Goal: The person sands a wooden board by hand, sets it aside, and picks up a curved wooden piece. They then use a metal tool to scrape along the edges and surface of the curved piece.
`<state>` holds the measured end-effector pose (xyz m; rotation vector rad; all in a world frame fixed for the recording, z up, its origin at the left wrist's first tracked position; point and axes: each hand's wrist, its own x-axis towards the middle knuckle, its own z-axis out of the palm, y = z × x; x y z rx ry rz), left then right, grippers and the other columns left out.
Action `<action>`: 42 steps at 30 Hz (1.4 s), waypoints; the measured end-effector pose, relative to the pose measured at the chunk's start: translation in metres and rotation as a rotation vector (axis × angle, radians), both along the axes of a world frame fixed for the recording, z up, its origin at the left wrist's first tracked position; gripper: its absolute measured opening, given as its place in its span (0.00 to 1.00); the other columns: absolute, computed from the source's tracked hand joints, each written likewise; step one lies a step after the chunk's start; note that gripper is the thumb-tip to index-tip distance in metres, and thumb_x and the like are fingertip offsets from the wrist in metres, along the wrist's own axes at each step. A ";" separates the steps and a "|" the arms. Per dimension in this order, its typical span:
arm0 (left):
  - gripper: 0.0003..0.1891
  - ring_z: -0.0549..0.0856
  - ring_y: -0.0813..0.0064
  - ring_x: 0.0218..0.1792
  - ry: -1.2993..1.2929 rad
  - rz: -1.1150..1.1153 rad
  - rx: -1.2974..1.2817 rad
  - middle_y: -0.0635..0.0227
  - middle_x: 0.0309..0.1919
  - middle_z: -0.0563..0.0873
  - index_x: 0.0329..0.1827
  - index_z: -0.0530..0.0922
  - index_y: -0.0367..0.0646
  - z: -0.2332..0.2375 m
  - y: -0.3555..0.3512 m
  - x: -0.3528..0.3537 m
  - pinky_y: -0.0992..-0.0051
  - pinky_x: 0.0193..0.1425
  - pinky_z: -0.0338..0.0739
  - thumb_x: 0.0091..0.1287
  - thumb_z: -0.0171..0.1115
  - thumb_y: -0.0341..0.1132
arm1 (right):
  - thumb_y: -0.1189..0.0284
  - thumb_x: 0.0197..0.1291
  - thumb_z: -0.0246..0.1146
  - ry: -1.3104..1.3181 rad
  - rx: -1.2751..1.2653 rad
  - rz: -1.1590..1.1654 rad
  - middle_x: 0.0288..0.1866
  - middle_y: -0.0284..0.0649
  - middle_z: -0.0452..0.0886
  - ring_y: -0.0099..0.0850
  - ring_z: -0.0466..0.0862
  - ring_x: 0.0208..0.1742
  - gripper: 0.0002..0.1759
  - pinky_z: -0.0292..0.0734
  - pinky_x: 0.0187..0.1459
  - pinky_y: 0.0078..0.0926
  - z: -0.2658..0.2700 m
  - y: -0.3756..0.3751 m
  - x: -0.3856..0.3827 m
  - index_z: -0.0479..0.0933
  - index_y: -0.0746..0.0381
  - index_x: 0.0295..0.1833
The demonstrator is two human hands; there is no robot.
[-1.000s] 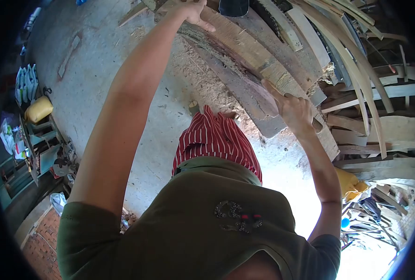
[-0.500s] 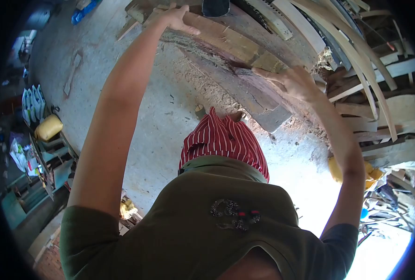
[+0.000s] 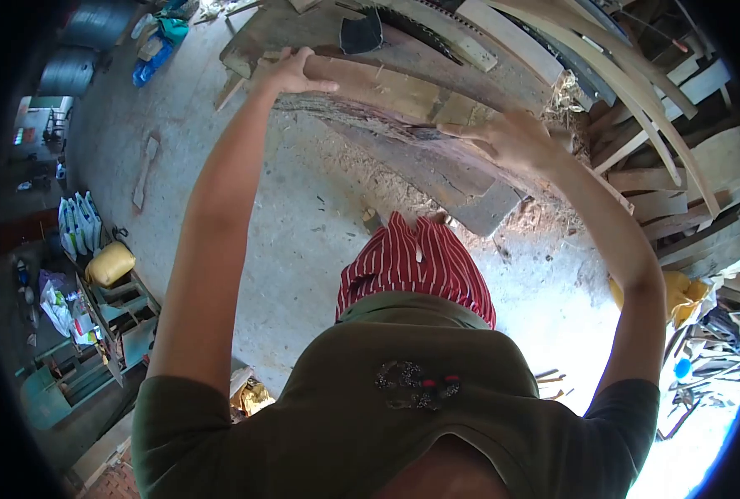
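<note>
A long, thick wooden plank lies crosswise in front of me, with a rough, dark near side and a paler top. My left hand grips its left part, thumb pointing right along the top and fingers toward the far edge. Farther right, my right hand rests over the plank, one digit stretched left along it. That hand is slightly blurred, and its other fingers are partly hidden. Below the plank, a flat dark board lies amid wood shavings.
Curved wooden strips and scrap boards crowd the upper right. A dark piece rests beyond the plank. At left, a yellow jerrycan sits by a greenish frame. A yellow sack lies at right. Concrete floor extends around my feet.
The camera view has tilted, so the surroundings at left and the far pieces appear lower. Both hands stay at the plank, the left one lower in the picture.
</note>
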<state>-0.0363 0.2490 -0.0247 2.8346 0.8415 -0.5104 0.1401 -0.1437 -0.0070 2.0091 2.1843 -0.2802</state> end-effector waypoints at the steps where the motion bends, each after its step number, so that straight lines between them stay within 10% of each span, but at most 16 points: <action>1: 0.64 0.60 0.45 0.76 0.041 0.001 0.028 0.44 0.75 0.59 0.77 0.59 0.52 0.009 -0.007 0.000 0.39 0.74 0.57 0.38 0.68 0.80 | 0.66 0.70 0.59 -0.015 -0.009 -0.104 0.12 0.33 0.66 0.20 0.56 0.11 0.35 0.63 0.13 0.22 0.006 -0.007 -0.014 0.56 0.24 0.77; 6: 0.59 0.62 0.47 0.75 -0.113 0.019 -0.030 0.52 0.74 0.60 0.76 0.60 0.56 -0.020 -0.001 -0.016 0.47 0.79 0.53 0.42 0.68 0.78 | 0.65 0.74 0.53 0.003 -0.044 -0.275 0.14 0.34 0.71 0.19 0.60 0.10 0.31 0.65 0.11 0.21 0.006 0.003 -0.043 0.57 0.27 0.77; 14: 0.50 0.40 0.36 0.78 -0.302 0.078 0.180 0.70 0.77 0.57 0.73 0.64 0.67 -0.026 -0.028 -0.023 0.19 0.68 0.37 0.48 0.60 0.80 | 0.66 0.72 0.54 -0.029 -0.075 -0.209 0.16 0.34 0.73 0.22 0.64 0.11 0.28 0.62 0.12 0.26 0.032 0.028 -0.039 0.64 0.31 0.75; 30: 0.52 0.41 0.40 0.79 -0.339 0.061 0.164 0.65 0.77 0.58 0.70 0.69 0.66 -0.027 -0.027 -0.014 0.18 0.68 0.30 0.42 0.60 0.84 | 0.65 0.69 0.60 0.352 -0.069 0.081 0.20 0.32 0.79 0.18 0.59 0.12 0.30 0.65 0.15 0.18 0.005 0.056 0.022 0.66 0.27 0.72; 42: 0.52 0.41 0.40 0.79 -0.352 0.086 0.177 0.66 0.78 0.57 0.70 0.68 0.67 -0.022 -0.029 -0.015 0.18 0.68 0.32 0.43 0.60 0.83 | 0.67 0.72 0.54 -0.005 0.023 -0.136 0.12 0.36 0.71 0.23 0.71 0.10 0.31 0.70 0.12 0.27 0.017 0.048 -0.045 0.60 0.32 0.77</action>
